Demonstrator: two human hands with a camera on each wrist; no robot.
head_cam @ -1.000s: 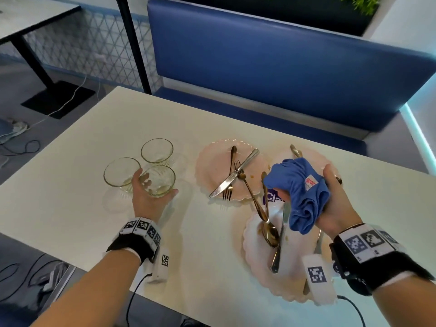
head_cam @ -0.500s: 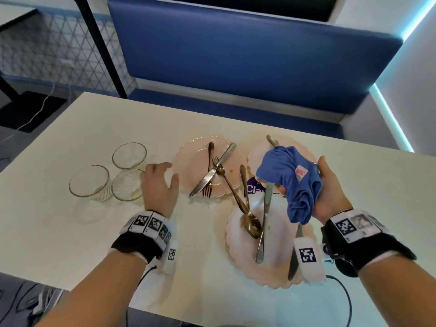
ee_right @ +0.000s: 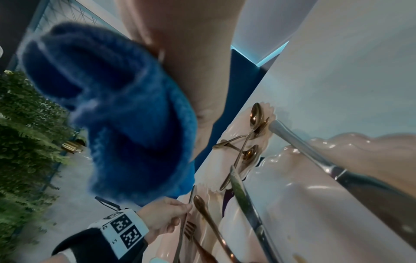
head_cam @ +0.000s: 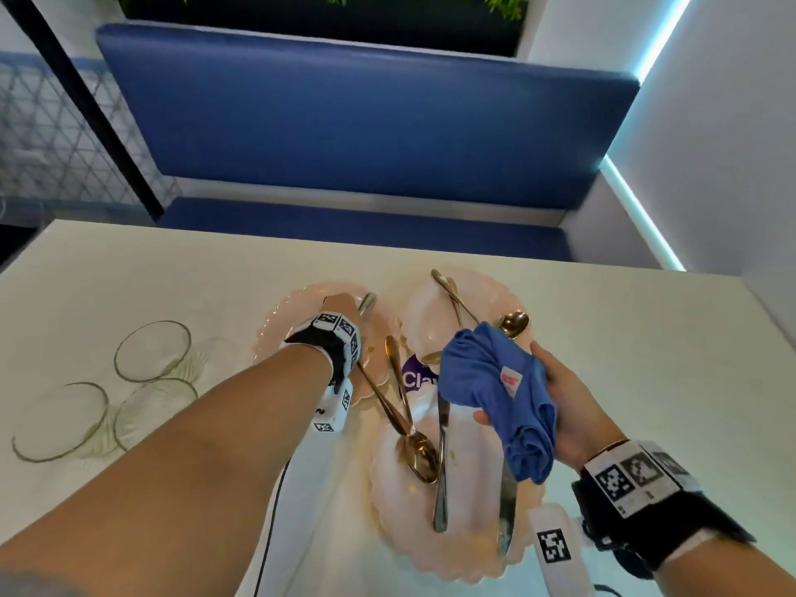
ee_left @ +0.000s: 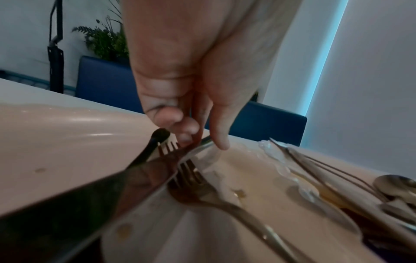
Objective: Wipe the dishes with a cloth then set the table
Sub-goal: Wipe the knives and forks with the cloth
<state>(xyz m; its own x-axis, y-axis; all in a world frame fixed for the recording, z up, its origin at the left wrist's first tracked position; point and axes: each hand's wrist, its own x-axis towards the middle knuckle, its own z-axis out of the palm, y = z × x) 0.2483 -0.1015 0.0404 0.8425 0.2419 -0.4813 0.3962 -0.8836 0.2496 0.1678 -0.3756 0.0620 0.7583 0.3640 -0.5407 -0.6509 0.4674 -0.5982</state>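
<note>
white table (head_cam: pixel 646 338), left hand (ee_left: pixel 191 110) grip seemingly pinching knife (ee_left: pixel 135 178) tip, right hand (head_cam: pixel 568 407) clutching bunched cloth (head_cam: pixel 495 389)

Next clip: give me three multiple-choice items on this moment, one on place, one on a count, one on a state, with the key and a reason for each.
1. Where is the left hand?
A. Over the far-left pink plate
B. On the glass bowls
C. On the bench

2. How many glass bowls are on the table?
A. One
B. Three
C. Five

3. What is the state of the blue cloth?
A. Spread flat on the table
B. Draped over a bowl
C. Bunched in the right hand

Key: 1 A, the left hand's fingers pinch the knife on that plate. 2 B, three rims show left of the plates. 3 C, the right hand grips it above the near plate.
</note>
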